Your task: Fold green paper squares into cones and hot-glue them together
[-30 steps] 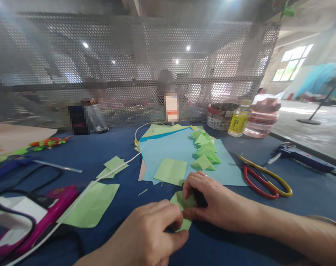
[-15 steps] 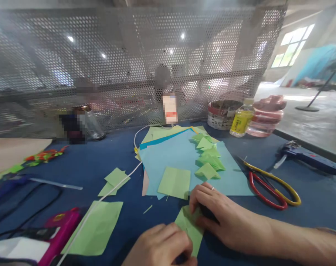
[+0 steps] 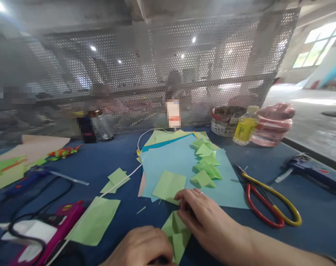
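A creased piece of light green paper [image 3: 180,240] lies on the table between my two hands, with fold lines across it. My left hand [image 3: 145,245] is curled closed at its lower left edge; the fingertips are partly hidden. From the right, my right hand [image 3: 205,216] bends its fingers and thumb together at the paper's upper right edge. Just beyond these fingers a green paper square [image 3: 169,186] lies on light blue sheets [image 3: 170,157]. Several folded green paper pieces [image 3: 208,170] stand in an overlapping row to its right.
Scissors with red and yellow handles [image 3: 270,203] lie at right, near a blue glue gun [image 3: 317,171]. Behind are a yellow-labelled bottle [image 3: 244,127], a pink jug [image 3: 273,125] and a basket [image 3: 226,123]. A white cable [image 3: 101,195] crosses green sheets [image 3: 97,223] beside a magenta box [image 3: 65,221].
The view has shifted, so the paper and both hands appear farther left. My right hand has moved toward the paper square's edge, and more creases of the held paper show.
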{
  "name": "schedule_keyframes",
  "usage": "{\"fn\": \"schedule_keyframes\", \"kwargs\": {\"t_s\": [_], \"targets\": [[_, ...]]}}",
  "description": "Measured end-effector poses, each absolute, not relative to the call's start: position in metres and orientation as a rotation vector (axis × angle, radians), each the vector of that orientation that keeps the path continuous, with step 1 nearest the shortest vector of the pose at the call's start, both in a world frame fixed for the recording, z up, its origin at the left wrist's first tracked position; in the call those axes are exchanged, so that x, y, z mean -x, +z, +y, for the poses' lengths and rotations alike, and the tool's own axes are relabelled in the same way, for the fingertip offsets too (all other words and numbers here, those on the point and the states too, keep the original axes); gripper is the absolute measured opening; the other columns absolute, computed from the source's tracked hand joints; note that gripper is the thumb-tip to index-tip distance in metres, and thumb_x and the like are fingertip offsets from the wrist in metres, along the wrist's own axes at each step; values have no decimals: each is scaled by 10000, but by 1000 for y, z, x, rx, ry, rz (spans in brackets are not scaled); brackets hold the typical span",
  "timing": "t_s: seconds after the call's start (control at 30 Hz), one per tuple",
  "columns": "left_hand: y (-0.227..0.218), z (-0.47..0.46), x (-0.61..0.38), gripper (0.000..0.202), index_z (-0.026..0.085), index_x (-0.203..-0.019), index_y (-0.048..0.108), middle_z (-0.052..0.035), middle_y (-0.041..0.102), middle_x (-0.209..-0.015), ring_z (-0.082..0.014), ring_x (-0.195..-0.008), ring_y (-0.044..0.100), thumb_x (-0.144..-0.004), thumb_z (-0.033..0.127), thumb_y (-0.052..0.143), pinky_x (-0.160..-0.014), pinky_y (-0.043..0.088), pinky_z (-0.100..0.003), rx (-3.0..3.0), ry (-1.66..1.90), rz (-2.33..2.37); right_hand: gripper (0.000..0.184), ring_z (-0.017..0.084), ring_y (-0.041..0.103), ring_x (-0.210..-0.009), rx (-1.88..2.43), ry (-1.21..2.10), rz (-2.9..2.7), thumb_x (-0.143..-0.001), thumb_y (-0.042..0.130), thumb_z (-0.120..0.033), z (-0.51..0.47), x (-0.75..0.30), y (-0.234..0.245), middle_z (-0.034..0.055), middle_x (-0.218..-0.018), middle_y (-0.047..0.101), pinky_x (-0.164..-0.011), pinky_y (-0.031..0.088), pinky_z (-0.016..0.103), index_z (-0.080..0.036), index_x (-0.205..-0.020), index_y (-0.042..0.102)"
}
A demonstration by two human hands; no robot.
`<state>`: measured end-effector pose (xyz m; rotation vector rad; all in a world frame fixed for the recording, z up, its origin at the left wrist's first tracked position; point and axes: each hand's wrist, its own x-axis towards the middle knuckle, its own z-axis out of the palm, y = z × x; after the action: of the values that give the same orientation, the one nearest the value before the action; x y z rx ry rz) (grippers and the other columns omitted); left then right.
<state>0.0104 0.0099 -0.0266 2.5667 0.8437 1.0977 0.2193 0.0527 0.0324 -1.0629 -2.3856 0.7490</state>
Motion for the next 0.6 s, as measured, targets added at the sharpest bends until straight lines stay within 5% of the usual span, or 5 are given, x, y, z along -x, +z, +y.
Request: {"fn": "schedule_keyframes", "kwargs": {"t_s": [0.23, 0.37, 0.5, 0.6], "targets": [[-28, 8, -11, 239, 207, -741, 570, 18, 646, -628, -124, -543, 597, -937, 267, 447, -503, 426, -243, -2564, 1120, 802, 309, 139, 537, -662, 1163, 861, -2449, -846, 549, -183, 62, -210, 52, -23, -765, 588, -622, 399, 251, -184, -1149, 486], [-37, 8, -10, 199, 200, -723, 584, 7, 640, -629, -130, -565, 595, -892, 253, 493, -541, 442, -253, -2614, 1058, 861, 300, 111, 491, -589, 1039, 995, -2500, -890, 429, -110, 69, -215, 65, -59, -666, 531, -580, 387, 219, -193, -1163, 523], [-38, 8, -12, 167, 206, -746, 633, 2, 637, -634, -137, -556, 576, -873, 239, 529, -554, 437, -266, -2739, 1042, 814, 383, 119, 581, -778, 832, 1107, -2578, -839, 371, 2, 76, -226, 70, -5, -855, 644, -739, 457, 229, -193, -1009, 654], [-29, 9, -14, 212, 211, -756, 643, 8, 625, -622, -139, -547, 565, -895, 205, 485, -530, 408, -268, -2765, 1154, 745, 365, 131, 599, -801, 814, 1058, -2590, -804, 475, -3, 79, -232, 64, 13, -944, 679, -728, 471, 234, -189, -1060, 658]]}}
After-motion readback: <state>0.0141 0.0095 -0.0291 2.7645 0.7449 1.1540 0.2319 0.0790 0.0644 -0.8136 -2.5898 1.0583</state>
